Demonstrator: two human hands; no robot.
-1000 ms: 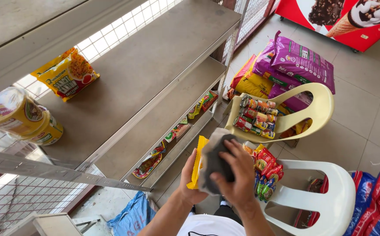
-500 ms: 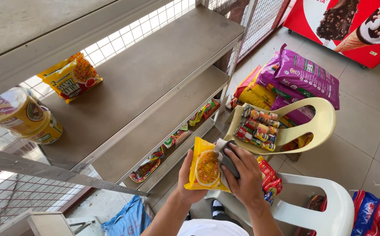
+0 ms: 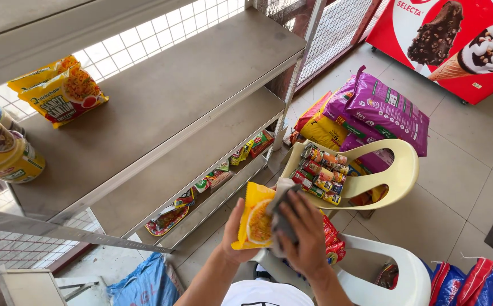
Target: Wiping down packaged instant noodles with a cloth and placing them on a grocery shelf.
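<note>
Yellow noodle packet [image 3: 256, 218], one, held upright in front of the person's chest, above the white plastic chair [image 3: 396, 277]. Left hand [image 3: 232, 235]: fingers curled round the packet's lower edge, gripping it from behind. Right hand [image 3: 303, 232]: closed over a grey cloth [image 3: 283, 212], pressing it flat against the packet's right face. To wipe well, my judgement is that the left grip should stay firm at the edge while the cloth passes across the whole face without creasing the wrapper. Grey metal shelf [image 3: 161, 107], top board: two yellow noodle packets [image 3: 59, 93] stacked at the back left, and at least two cup noodles [image 3: 3, 153] at the left edge, partly cut off by the frame. Lower board: several flat packets in a row [image 3: 212, 181], count uncertain. Cream plastic chair [image 3: 396, 170], one, carries a block of small tins [image 3: 320, 173], too many and too small to count. Behind it, two purple sacks [image 3: 382, 110] and one yellow sack [image 3: 323, 130] lean together. Red packets [image 3: 332, 243] lie on the white chair, number unclear.
</note>
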